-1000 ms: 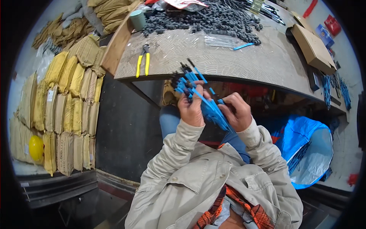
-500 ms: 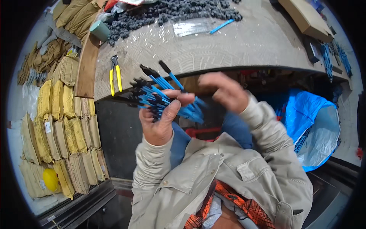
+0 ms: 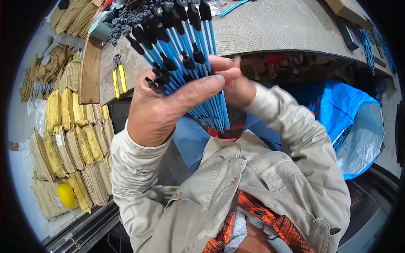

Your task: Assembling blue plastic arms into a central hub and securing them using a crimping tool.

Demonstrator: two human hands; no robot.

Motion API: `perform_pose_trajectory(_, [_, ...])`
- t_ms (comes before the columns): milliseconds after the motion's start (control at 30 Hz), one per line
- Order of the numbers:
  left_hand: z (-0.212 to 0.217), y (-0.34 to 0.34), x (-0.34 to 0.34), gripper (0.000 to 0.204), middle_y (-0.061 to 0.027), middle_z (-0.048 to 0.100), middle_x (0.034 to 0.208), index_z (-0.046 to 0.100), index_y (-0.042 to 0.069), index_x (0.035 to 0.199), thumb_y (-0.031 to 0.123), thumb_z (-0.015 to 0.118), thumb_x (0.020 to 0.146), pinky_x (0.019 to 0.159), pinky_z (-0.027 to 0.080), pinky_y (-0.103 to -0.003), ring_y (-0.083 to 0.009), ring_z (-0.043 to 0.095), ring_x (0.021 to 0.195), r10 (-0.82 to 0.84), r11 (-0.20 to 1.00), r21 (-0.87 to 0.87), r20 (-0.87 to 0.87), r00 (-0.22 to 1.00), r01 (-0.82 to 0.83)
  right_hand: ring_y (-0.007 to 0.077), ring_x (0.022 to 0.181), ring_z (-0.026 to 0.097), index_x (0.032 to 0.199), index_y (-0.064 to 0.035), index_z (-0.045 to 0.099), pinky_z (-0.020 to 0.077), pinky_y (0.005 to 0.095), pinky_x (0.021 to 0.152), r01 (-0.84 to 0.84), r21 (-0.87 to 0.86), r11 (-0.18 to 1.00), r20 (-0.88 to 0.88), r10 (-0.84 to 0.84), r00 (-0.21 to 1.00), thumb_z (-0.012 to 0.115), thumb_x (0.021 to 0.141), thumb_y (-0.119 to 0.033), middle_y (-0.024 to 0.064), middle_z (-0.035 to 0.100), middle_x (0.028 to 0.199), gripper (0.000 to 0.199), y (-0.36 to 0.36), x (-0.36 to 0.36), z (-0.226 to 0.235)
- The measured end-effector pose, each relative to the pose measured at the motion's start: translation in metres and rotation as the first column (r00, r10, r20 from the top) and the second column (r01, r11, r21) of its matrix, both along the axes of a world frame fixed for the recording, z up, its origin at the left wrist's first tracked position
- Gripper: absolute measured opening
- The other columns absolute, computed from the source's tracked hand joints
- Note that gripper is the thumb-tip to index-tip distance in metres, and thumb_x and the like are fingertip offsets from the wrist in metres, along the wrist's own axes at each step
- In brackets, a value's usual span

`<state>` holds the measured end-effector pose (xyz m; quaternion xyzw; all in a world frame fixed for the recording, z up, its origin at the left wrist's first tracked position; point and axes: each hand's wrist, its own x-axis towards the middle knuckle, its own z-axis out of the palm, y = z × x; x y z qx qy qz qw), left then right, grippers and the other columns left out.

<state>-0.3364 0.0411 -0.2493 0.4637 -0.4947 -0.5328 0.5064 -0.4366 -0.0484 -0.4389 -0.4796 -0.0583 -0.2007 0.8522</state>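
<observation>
Blue rods with black caps, a whole bundle, sit clamped in the left hand close under the camera, held up in front of the workbench. Left fingers wrap round the bundle's middle, thumb pressed across the front, so the grip is closed tight on the rods. Black capped ends fan up and left over the bench edge, bare blue ends point down toward the chest. Right hand is behind the bundle, just right of the left thumb; its fingertips lie together against the rods, touching them, rest of the hand mostly hidden, cannot tell how firmly it grips.

On the workbench, left of the bundle: yellow-handled pliers, a wooden board standing along the bench's left edge, a green cup by a heap of black caps at the far side. Left of the bench, on the floor, rows of yellow-brown sacks, and a yellow hard hat near them. Right of the bench, below its edge, a blue plastic bag. Beige jacket sleeves, orange plaid shirt below.
</observation>
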Motion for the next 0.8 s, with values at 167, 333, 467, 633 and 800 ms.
perform_pose_trajectory(167, [0.004,0.000,0.000,0.033,-0.0213,0.062,0.098,0.053,-0.003,0.111,0.011,0.057,0.081,0.079,0.052,-0.039,-0.0317,0.063,0.087,0.049,0.982,0.184,-0.029,0.998,-0.043,0.0281,0.125,0.034,0.128,-0.0015,0.042,0.0316,0.0346,0.100,-0.138,0.351,0.926,0.083,0.116,0.990,0.008,0.077,-0.074,0.0202,0.037,0.133,0.095,0.055,-0.012,-0.019])
perform_pose_trajectory(333, [0.008,0.003,0.000,0.035,-0.0204,0.063,0.098,0.053,-0.002,0.113,0.013,0.057,0.082,0.077,0.053,-0.037,-0.0312,0.064,0.087,0.081,0.994,0.070,0.052,0.995,-0.084,0.0327,0.131,0.022,0.140,-0.0057,0.012,0.0207,0.0419,0.107,-0.346,0.566,0.748,0.253,0.242,0.937,0.019,0.077,-0.075,0.0174,0.018,0.143,0.094,0.082,-0.019,-0.018])
perform_pose_trajectory(467, [0.018,0.018,0.010,0.031,-0.0183,0.064,0.098,0.054,0.000,0.111,0.013,0.055,0.083,0.070,0.055,-0.032,-0.0271,0.065,0.082,-0.045,0.978,-0.197,0.090,0.995,0.062,0.0310,0.127,0.028,0.137,-0.0033,0.019,0.0242,0.0396,0.105,-0.343,0.512,0.787,0.252,0.245,0.936,0.019,0.078,-0.073,0.0186,0.025,0.139,0.091,0.085,-0.018,0.004])
perform_pose_trajectory(633, [-0.002,0.038,0.016,0.026,-0.0176,0.064,0.095,0.058,-0.001,0.102,0.014,0.059,0.081,0.073,0.054,-0.035,-0.0273,0.064,0.083,-0.232,0.906,-0.331,0.133,0.963,0.264,0.0289,0.121,0.036,0.132,-0.0002,0.026,0.0284,0.0367,0.102,-0.246,0.420,0.874,0.237,0.156,0.959,0.019,0.081,-0.071,0.0200,0.033,0.134,0.088,0.058,-0.022,0.038])
perform_pose_trajectory(800, [-0.026,0.068,0.023,0.022,-0.0168,0.065,0.092,0.063,-0.003,0.090,0.015,0.064,0.078,0.077,0.053,-0.038,-0.0274,0.064,0.084,-0.371,0.742,-0.514,0.220,0.902,0.430,0.0267,0.116,0.044,0.128,0.0029,0.034,0.0327,0.0338,0.099,-0.177,0.269,0.947,0.213,0.121,0.970,0.019,0.083,-0.069,0.0214,0.041,0.129,0.086,0.026,-0.012,0.077])
